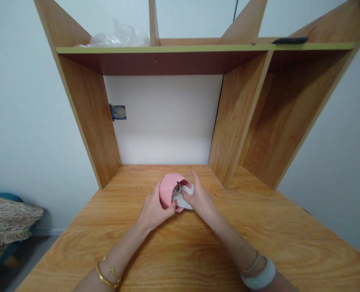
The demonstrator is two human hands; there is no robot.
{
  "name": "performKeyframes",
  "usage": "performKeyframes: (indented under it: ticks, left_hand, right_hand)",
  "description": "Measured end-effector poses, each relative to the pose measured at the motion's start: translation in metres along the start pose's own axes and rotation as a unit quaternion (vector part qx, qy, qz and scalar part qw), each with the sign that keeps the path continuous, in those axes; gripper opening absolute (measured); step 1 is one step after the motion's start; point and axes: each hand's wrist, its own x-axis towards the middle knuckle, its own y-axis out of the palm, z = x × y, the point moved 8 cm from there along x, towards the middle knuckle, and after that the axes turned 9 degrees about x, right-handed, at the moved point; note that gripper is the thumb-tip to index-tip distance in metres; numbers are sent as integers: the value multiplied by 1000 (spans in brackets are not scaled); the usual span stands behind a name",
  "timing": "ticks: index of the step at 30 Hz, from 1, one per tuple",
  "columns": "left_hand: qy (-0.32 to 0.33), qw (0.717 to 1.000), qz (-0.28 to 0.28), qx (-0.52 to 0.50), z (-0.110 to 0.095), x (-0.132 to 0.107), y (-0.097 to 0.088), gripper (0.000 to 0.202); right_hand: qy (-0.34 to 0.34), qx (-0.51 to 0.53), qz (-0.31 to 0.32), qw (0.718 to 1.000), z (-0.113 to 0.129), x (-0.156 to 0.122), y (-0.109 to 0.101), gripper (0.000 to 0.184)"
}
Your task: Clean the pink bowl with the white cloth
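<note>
We clasp the rounded pink fabric piece [168, 188] in our left hand [152, 209] while our right hand [201, 200], touching it, pinches the crumpled white cloth [185, 201] at its opening, seemingly mid-tuck, which calls for a steady left grip.

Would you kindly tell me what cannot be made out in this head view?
Pink thing: its kind is unclear; the left hand covers its near side.
White piece: mostly hidden by the right hand; cloth or paper, cannot tell.
Dark flat thing on the shelf: seen edge-on, too small to identify.
Patterned cloth: cut off by the left edge.
</note>
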Motion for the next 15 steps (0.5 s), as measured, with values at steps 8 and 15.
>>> performKeyframes:
  ticks: [8,15]
  left_hand:
    - [-29,995,2,99,0,-1,-11,65]
    - [17,1000,-3,16,-9,-3,-4,76]
  right_hand:
    - [-11,-9,1,1000,8,-5,0,71]
    - [-11,126,-34,991,-3,-1,-1,65]
